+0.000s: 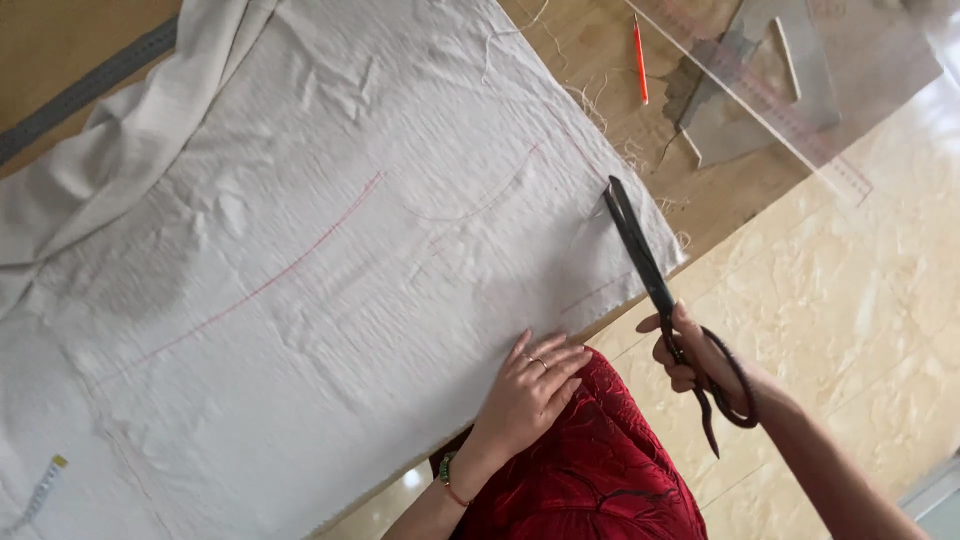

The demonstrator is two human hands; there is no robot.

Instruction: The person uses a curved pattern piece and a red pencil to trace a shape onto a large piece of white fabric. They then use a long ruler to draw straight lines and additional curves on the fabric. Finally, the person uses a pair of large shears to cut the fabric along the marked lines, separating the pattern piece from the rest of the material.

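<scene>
Scissors, big black ones, sit gripped in the right hand, blades nearly shut, tips over the right edge of the pale cloth. Left hand lies flat and open on the cloth's near edge. Orange pencil and clear ruler lie farther back on the wooden table.

We see an orange pencil and clear ruler on our wooden table, a tape measure lower left.
</scene>
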